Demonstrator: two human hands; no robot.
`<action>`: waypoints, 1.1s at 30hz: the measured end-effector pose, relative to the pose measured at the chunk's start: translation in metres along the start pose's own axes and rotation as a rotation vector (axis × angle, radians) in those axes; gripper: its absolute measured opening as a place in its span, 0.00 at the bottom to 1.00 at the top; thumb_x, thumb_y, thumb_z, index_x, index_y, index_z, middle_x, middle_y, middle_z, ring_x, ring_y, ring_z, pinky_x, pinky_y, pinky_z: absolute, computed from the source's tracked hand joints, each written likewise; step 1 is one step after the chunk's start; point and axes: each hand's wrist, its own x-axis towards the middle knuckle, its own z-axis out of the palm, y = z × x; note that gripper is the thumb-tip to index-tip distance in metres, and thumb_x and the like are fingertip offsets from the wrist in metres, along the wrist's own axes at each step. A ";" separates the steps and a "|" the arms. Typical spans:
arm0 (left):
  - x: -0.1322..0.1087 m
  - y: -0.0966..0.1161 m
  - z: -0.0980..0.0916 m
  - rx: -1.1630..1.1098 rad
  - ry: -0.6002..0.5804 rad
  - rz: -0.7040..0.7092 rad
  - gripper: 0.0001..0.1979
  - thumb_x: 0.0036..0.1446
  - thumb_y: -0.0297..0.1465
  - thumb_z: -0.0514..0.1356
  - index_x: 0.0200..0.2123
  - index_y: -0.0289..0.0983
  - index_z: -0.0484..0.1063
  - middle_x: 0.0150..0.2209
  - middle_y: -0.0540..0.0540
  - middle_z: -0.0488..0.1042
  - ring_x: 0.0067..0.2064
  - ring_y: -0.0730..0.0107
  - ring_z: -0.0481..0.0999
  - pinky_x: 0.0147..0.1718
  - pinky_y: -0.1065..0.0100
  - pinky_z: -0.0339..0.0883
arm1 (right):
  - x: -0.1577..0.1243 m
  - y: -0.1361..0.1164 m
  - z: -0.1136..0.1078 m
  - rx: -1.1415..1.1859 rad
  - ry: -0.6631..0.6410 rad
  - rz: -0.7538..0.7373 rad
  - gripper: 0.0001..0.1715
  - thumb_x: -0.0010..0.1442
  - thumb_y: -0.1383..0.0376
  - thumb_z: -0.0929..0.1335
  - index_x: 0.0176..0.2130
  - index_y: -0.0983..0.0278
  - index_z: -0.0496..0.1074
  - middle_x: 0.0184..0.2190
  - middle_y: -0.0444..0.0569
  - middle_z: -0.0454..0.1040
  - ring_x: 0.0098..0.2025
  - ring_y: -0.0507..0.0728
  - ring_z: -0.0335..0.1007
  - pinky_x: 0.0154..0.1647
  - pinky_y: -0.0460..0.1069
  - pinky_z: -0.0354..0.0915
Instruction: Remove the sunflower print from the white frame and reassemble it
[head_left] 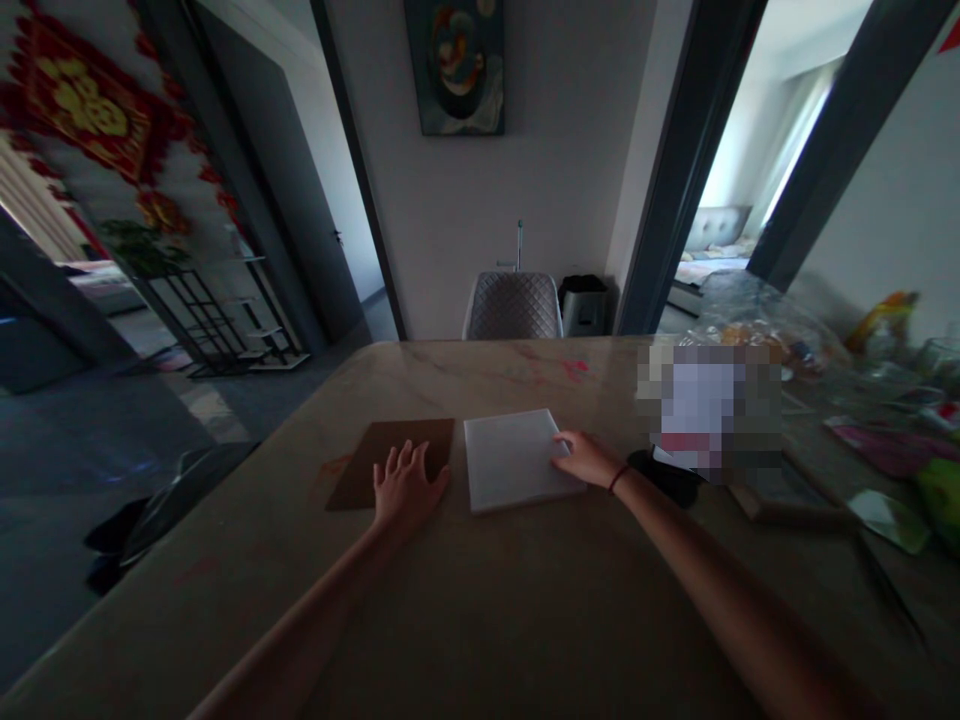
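My left hand lies palm down with its fingers spread over a flat brown board. Just right of that board is a white square pad, apart from it by a narrow gap. At the pad's right edge, my right hand grips it between thumb and fingers; a dark band circles the wrist. The pad looks thin and slightly glossy, and its exact kind cannot be told. Both flat things rest on the marble-patterned table.
To the right sit a black item, a brown-framed tray-like thing, a clear plastic bag, a green packet and a dark pen-like stick. A blurred-out patch covers something there. A quilted chair stands beyond the table.
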 end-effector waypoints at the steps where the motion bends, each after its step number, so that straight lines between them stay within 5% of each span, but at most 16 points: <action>1: 0.000 -0.002 0.002 -0.002 -0.014 -0.007 0.26 0.52 0.43 0.52 0.52 0.36 0.63 0.57 0.35 0.61 0.59 0.44 0.55 0.53 0.43 0.48 | 0.000 0.000 0.000 0.000 0.002 -0.002 0.27 0.46 0.63 0.69 0.47 0.68 0.69 0.39 0.55 0.73 0.38 0.57 0.68 0.38 0.48 0.60; 6: 0.000 -0.004 0.008 -0.035 -0.012 0.015 0.28 0.49 0.46 0.54 0.51 0.37 0.64 0.57 0.35 0.59 0.60 0.43 0.53 0.52 0.44 0.49 | 0.000 0.000 0.000 0.014 0.001 0.002 0.25 0.46 0.63 0.69 0.46 0.67 0.69 0.34 0.52 0.74 0.35 0.56 0.68 0.34 0.47 0.60; 12: 0.003 -0.004 0.004 -0.165 -0.014 0.077 0.20 0.51 0.36 0.54 0.47 0.36 0.67 0.57 0.36 0.60 0.59 0.50 0.56 0.54 0.52 0.53 | 0.002 0.001 0.005 0.092 -0.011 -0.016 0.28 0.48 0.59 0.69 0.48 0.67 0.68 0.31 0.51 0.73 0.32 0.55 0.68 0.32 0.47 0.60; 18: 0.008 -0.008 0.006 -0.353 0.126 0.065 0.13 0.46 0.28 0.56 0.38 0.39 0.70 0.54 0.42 0.64 0.56 0.56 0.62 0.53 0.54 0.57 | 0.003 0.003 0.006 0.244 -0.029 -0.042 0.44 0.52 0.58 0.66 0.61 0.69 0.45 0.26 0.46 0.70 0.27 0.53 0.66 0.31 0.48 0.60; 22: 0.009 -0.008 0.004 -0.453 0.182 0.036 0.12 0.45 0.26 0.56 0.36 0.40 0.70 0.53 0.43 0.65 0.54 0.57 0.64 0.53 0.54 0.58 | 0.004 0.006 0.007 0.242 -0.037 -0.053 0.47 0.53 0.55 0.65 0.62 0.70 0.40 0.29 0.48 0.70 0.32 0.55 0.67 0.33 0.49 0.61; 27: 0.007 0.001 -0.007 -0.538 0.258 0.037 0.10 0.46 0.26 0.55 0.34 0.40 0.69 0.52 0.44 0.65 0.54 0.60 0.64 0.53 0.55 0.59 | 0.004 0.006 0.008 0.226 -0.042 -0.074 0.46 0.54 0.54 0.63 0.61 0.73 0.42 0.31 0.51 0.70 0.34 0.57 0.67 0.35 0.51 0.61; 33: -0.004 0.023 -0.023 -0.604 0.396 0.131 0.15 0.49 0.28 0.55 0.43 0.38 0.63 0.53 0.41 0.62 0.56 0.60 0.61 0.54 0.56 0.56 | 0.003 -0.002 0.007 0.078 0.122 -0.132 0.30 0.55 0.56 0.63 0.53 0.70 0.60 0.35 0.53 0.69 0.38 0.56 0.65 0.40 0.50 0.59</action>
